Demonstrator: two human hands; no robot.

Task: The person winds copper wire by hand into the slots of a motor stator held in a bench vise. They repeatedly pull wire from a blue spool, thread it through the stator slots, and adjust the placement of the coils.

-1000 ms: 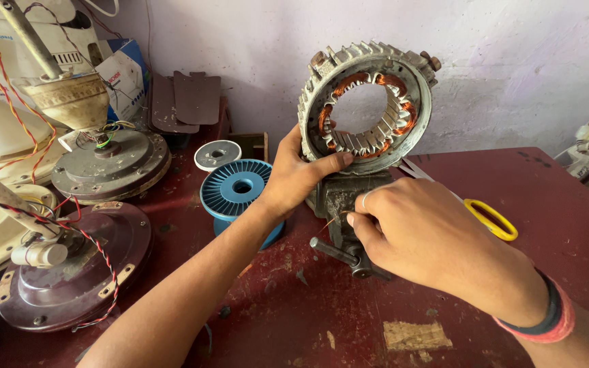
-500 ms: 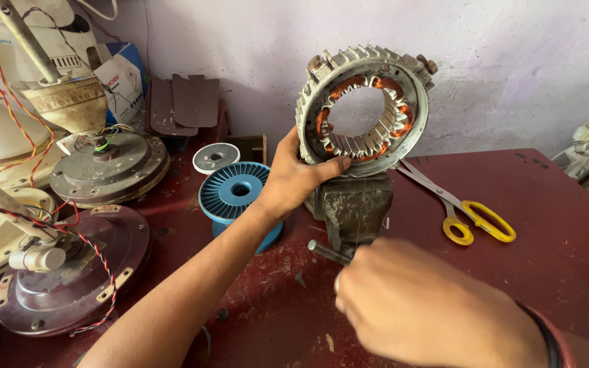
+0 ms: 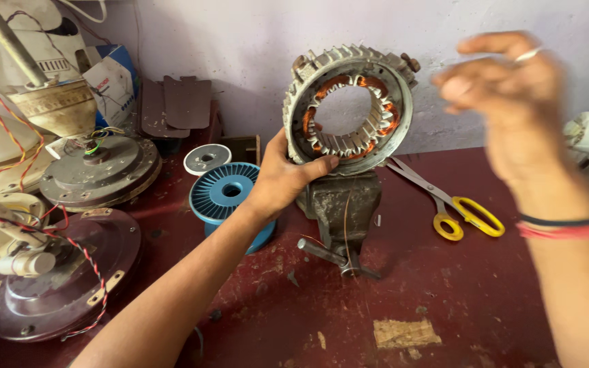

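stator ring [image 3: 349, 109] in vise [image 3: 341, 204], left hand [image 3: 284, 178] grip holding its lower rim; right hand [image 3: 506, 95] blurred, grip unclear

Your left hand [image 3: 282, 182] grips a dull ribbed metal ring [image 3: 349, 109] with copper windings, above a rough iron vise [image 3: 341, 208] and a scuffed red table [image 3: 444, 300].

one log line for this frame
left hand: grips stator in vise | right hand: raised, empty | scissors: on table
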